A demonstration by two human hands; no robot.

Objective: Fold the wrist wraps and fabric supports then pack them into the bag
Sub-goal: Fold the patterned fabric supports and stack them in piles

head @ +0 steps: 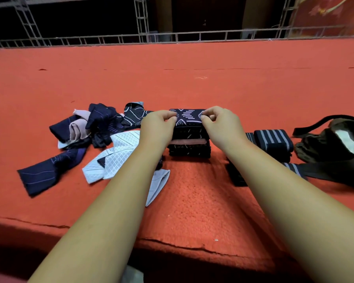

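Left hand (157,123) & right hand (221,123): fingers clamped on 1 end each of the patterned folded support (189,117), atop the stack (189,144) at desk (192,78) ctr. Unfolded supports (94,135) heaped just left (some under the left forearm). Striped wrist wraps (272,141) at right, partly behind the right forearm; bag (331,144) beyond.

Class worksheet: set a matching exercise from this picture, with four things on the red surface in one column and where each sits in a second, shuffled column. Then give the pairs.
Column A
1. folded stack
2. bag
3. striped wraps
4. loose pile

Column B
a. far right on the red carpet
b. top piece pinched by left hand and right hand
c. unfolded, left of the left hand
d. just left of the bag

Pairs: 1-b, 2-a, 3-d, 4-c
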